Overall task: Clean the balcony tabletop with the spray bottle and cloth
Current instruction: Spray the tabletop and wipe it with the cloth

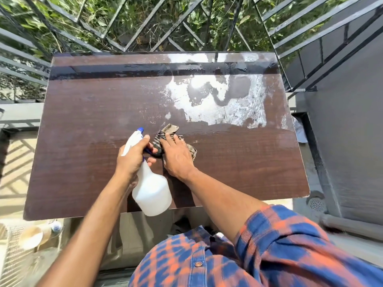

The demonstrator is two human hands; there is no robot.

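A dark brown wooden tabletop (87, 125) fills the middle of the view. A wet, whitish smeared patch (223, 100) covers its far right part. My left hand (132, 156) grips the neck of a white spray bottle (152, 191) with a blue nozzle, held above the near middle of the table. My right hand (176, 154) presses flat on a striped grey-brown cloth (169, 133) lying on the tabletop just beyond the bottle. Part of the cloth is hidden under my palm.
A black metal railing (145, 27) runs behind the table and along the right side, with green plants beyond. A grey wall (352, 131) stands to the right. A small bowl and bottle (39, 235) sit on the floor at lower left.
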